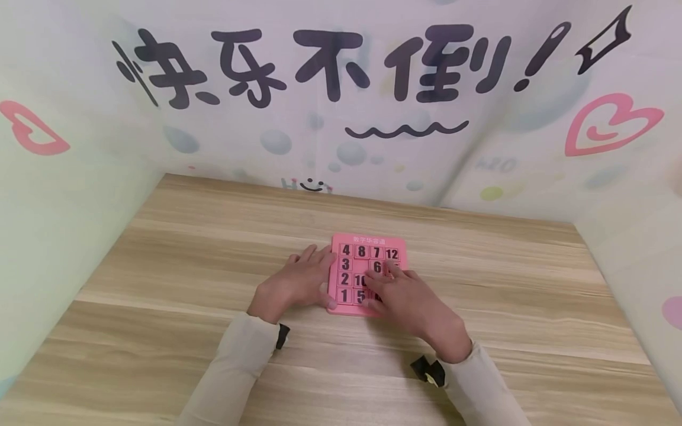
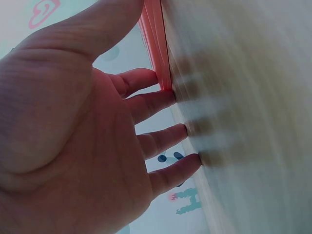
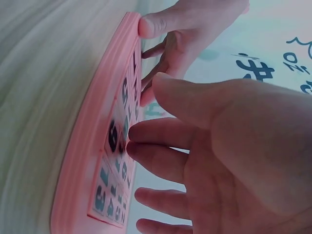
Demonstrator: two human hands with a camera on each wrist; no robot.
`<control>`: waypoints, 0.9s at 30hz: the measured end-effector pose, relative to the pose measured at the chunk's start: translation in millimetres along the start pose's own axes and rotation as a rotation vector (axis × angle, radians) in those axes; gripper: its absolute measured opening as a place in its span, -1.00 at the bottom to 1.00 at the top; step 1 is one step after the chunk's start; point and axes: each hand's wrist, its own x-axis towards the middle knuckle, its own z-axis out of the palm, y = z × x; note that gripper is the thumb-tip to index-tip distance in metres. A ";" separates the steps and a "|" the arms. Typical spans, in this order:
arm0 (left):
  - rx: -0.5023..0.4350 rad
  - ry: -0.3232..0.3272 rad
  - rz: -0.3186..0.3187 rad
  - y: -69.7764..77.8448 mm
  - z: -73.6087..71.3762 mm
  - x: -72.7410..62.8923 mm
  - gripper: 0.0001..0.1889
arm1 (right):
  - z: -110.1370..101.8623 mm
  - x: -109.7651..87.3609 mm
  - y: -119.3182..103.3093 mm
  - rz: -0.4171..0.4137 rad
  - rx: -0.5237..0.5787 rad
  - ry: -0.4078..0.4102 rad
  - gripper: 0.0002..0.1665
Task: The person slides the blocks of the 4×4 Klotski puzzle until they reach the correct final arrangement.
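Observation:
A pink sliding number puzzle (image 1: 369, 241) lies flat on the table, with black numbers on its tiles. Its empty slot (image 1: 360, 265) is in the second row, between the 3 tile (image 1: 345, 264) and the 6 tile (image 1: 377, 267). Along the puzzle's left side, my left hand (image 1: 301, 281) touches the edge, thumb at the lower left corner and fingers spread. Several of its fingertips rest on the wood in the left wrist view. My right hand (image 1: 407, 296) lies over the right part, extended fingertips touching the tiles beside the 10 tile (image 1: 360, 281). It hides several lower right tiles.
The wooden table (image 1: 213, 236) spreads out around the puzzle. Behind it hangs a white printed backdrop (image 1: 319, 136) with large black characters, hearts and bubbles. Pale walls close in the table on the left and right.

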 end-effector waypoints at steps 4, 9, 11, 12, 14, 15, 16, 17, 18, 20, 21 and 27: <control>-0.004 0.000 0.002 -0.2 0.0 0.0 0.04 | 0.5 -1.2 -2.7 -0.010 -0.022 0.006 -0.43; -0.012 -0.003 0.000 0.1 -0.1 -0.6 0.04 | 1.4 -2.8 -5.5 -0.018 -0.027 -0.013 -0.41; -0.011 -0.004 0.000 0.2 -0.2 -0.9 0.04 | 1.8 -3.1 -6.5 -0.018 -0.025 -0.027 -0.40; -0.010 -0.004 0.000 0.2 -0.3 -1.0 0.04 | 1.8 -3.2 -7.2 -0.020 -0.024 -0.030 -0.40; -0.006 -0.002 0.001 0.1 -0.4 -0.9 0.04 | 1.6 -3.5 -8.3 -0.017 -0.024 -0.033 -0.40; -0.004 -0.001 0.001 0.0 -0.4 -0.8 0.03 | 1.7 -3.5 -8.7 -0.015 -0.026 -0.033 -0.40; -0.002 0.001 0.002 0.0 -0.5 -0.7 0.03 | 1.7 -3.5 -9.0 -0.015 -0.028 -0.031 -0.41; -0.001 0.001 0.002 0.1 -0.5 -0.7 0.03 | 1.4 -3.7 -9.5 -0.015 -0.027 -0.030 -0.42; -0.001 0.002 0.001 0.1 -0.6 -0.6 0.03 | 1.0 -3.8 -10.1 -0.015 -0.028 -0.029 -0.42; 0.000 0.003 0.001 0.3 -0.8 -0.6 0.03 | 1.3 -4.0 -10.7 -0.014 -0.026 -0.033 -0.43; -0.002 0.004 0.001 0.3 -0.8 -0.6 0.03 | 1.5 -4.0 -11.0 -0.014 -0.025 -0.035 -0.43; -0.012 -0.003 -0.002 0.7 -1.0 -0.7 0.04 | 3.7 -3.3 -11.5 -0.004 -0.028 -0.037 -0.41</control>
